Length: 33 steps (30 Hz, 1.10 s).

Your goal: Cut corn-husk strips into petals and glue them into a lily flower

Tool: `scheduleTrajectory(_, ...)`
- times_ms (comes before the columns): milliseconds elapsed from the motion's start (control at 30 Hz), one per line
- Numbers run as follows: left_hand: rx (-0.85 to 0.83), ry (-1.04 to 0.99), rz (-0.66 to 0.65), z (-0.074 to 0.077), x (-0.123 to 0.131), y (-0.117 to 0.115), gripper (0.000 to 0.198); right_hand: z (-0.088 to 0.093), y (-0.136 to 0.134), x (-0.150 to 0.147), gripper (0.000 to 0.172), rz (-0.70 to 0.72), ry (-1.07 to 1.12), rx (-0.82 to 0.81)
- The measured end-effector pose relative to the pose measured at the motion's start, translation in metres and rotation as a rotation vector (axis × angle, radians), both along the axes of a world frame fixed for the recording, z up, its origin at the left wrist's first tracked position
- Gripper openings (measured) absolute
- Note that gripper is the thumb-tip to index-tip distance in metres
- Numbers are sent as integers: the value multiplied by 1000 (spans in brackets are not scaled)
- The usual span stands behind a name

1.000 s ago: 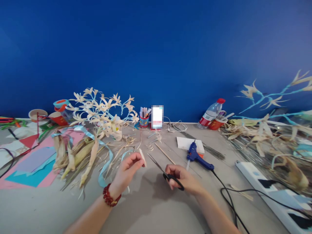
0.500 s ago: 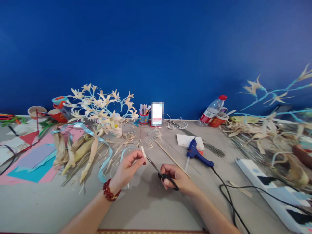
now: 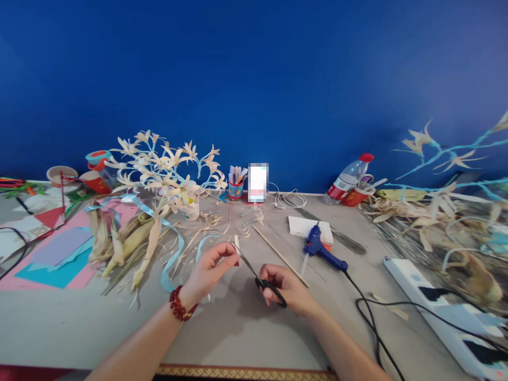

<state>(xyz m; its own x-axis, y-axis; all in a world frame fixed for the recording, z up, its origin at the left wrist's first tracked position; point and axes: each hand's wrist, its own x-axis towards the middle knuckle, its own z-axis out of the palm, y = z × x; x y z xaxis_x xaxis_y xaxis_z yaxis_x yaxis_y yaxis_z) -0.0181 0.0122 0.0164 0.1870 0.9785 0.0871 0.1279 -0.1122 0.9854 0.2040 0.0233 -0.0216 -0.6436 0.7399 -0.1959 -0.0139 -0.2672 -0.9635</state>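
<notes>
gry table (image 3: 238, 344): under both hands. l. hand (image 3: 208, 272): nick risk if scissors (image 3: 250, 266) slip, tips v. close; raised, thumb & fingers pinched on pale strip (image 3: 236, 241). r. hand (image 3: 283, 283): curled, clamped on scissors by blk handles. scissors: pts aimed fwd-left, at strip. strip, sm.: betw. l. thumb & fingers, end poking up; cld tear/miscut if pinch shifts.

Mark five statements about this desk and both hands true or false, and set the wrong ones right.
1. The right hand holds black-handled scissors. True.
2. The left hand pinches a pale strip. True.
3. The red bracelet is on the right wrist. False: the red bracelet is on the left.
4. The glue gun is yellow. False: the glue gun is blue.
5. The bottle has a green cap. False: the bottle has a red cap.
</notes>
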Motion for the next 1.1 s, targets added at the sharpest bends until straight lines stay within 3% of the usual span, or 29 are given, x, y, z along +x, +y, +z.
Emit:
scheduleTrajectory(333, 7, -13, 15, 0, 0, 0, 20, -5, -1, -4, 47, -32, 4, 18)
scheduleTrajectory(833, 3, -10, -4, -1, -1, 2, 21, -4, -1, -4, 52, -25, -21, 18)
scheduleTrajectory(1100, -32, -51, -69, 0, -5, 1, 21, 0, 1, -3, 51, -17, -42, 17)
